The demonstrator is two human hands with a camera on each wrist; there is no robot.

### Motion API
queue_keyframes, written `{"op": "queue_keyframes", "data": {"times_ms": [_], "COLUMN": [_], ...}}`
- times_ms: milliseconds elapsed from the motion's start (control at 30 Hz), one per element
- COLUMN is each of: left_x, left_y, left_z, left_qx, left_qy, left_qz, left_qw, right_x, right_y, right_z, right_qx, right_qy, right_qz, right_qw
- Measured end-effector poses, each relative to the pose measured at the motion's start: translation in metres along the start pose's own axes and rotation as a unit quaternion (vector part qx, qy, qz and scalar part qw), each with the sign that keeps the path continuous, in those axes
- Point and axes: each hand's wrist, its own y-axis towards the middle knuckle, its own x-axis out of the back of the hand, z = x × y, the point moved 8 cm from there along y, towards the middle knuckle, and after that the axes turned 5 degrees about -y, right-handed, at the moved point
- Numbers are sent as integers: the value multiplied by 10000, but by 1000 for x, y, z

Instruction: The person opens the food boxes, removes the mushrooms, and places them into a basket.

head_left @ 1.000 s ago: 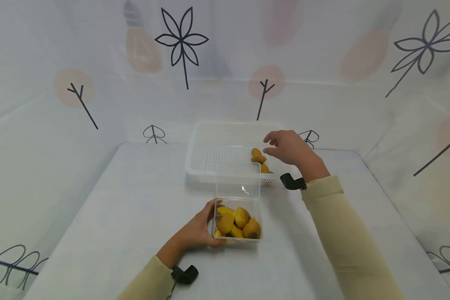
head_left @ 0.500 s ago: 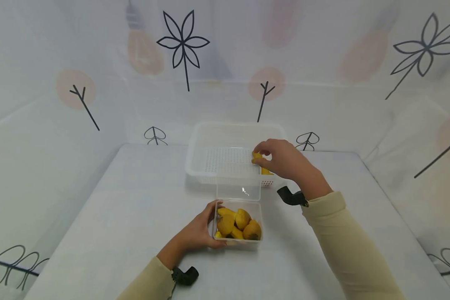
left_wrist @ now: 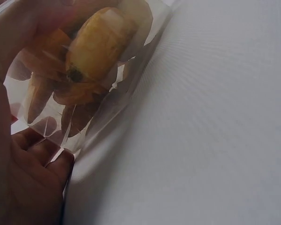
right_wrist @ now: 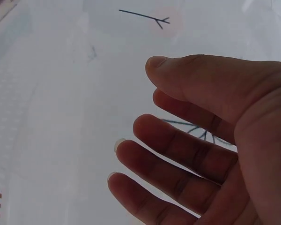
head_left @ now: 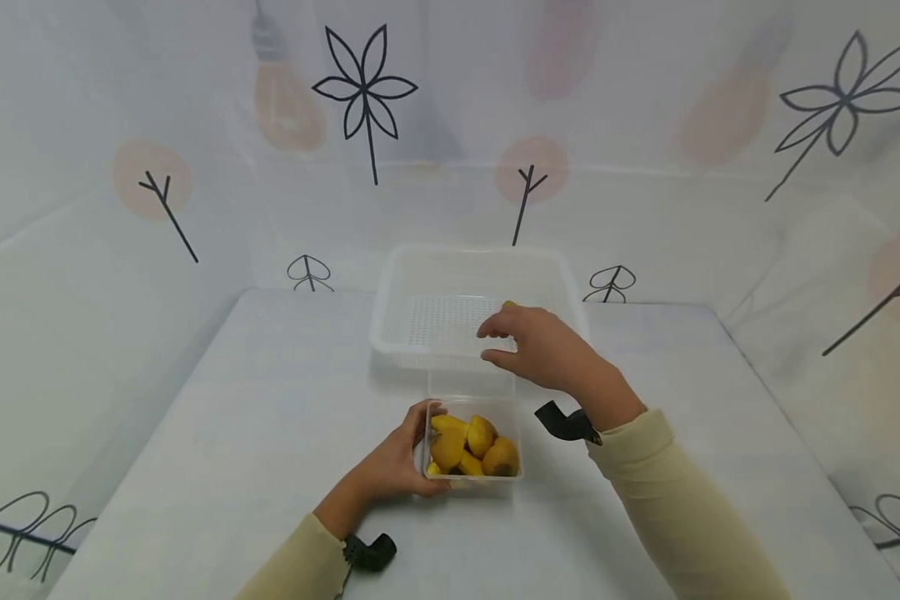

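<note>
My left hand (head_left: 390, 458) grips a clear plastic box (head_left: 471, 480) from its left side, thumb at the near wall and fingers at the far one. Inside lie several yellow-orange fruits (head_left: 450, 447), their exact kind unclear; in the left wrist view one oval fruit (left_wrist: 100, 44) with a dark end shows through the wall. The box's clear hinged lid (head_left: 468, 383) is raised behind it. Over the lid and the front of a white perforated basket, my right hand (head_left: 543, 350) hovers with fingers and thumb apart, holding nothing. It hides most of the basket's right side.
The white basket (head_left: 401, 350) stands at the back of the white table (head_left: 270, 433). A bit of yellow fruit (head_left: 508, 304) peeks out above the right hand. Patterned white cloth walls (head_left: 435, 200) enclose the table behind and at both sides.
The right hand came down over the fruits in the basket, then moved left and nearer to the lid, its fingers spread again. My left hand keeps its grip on the box.
</note>
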Motion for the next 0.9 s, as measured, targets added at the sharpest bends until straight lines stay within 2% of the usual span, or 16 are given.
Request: {"op": "queue_keyframes", "data": {"times_ms": [133,367,533,900], "left_x": [1,5,7,10], "left_y": [-2,-2,-2,-4], "left_z": [1,1,2,1], "left_qx": [109,247,309,230], "left_qy": [69,326,485,376], "left_qz": [59,79,54,75], "left_qw": [9999,9991,9983,9990], "right_x": [-14,-31,-48,-76], "right_y": [-1,0,1,-2], "right_z": [14,29,38,60], "right_qx": [97,219,274,696], "right_qy": [-64,-186,-46,245], "right_qz": [297,559,928,1627], "right_qw": [9995,9980,9953,9839]}}
